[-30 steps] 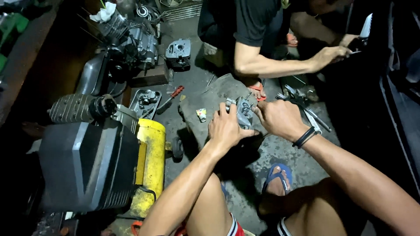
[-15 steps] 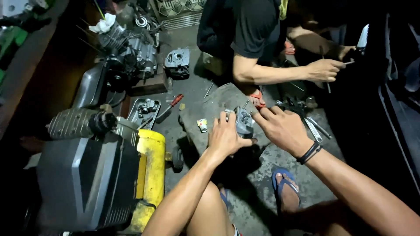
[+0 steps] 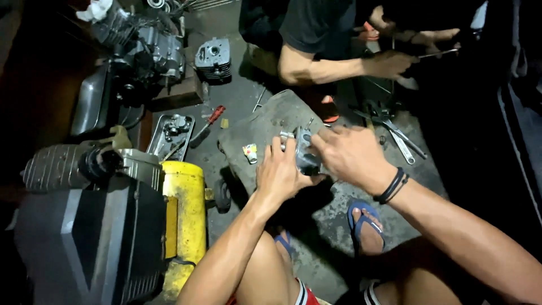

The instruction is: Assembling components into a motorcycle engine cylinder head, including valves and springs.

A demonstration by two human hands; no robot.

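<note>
The left hand (image 3: 280,172) reaches forward from a bent arm, fingers curled around a small grey metal engine part (image 3: 305,151), gripping it from the near side. The right hand (image 3: 351,155) comes in from the right, a black wristband (image 3: 392,186) on its wrist, fingers closed on the part's far edge. The part sits between both hands, just above a grey mat (image 3: 262,133) on the concrete floor (image 3: 333,214). Left of the left hand lie a yellow tank (image 3: 185,217), a parts tray (image 3: 171,133) and a red-handled screwdriver (image 3: 208,123). Beyond the hands, another person's arm (image 3: 327,66) works.
</note>
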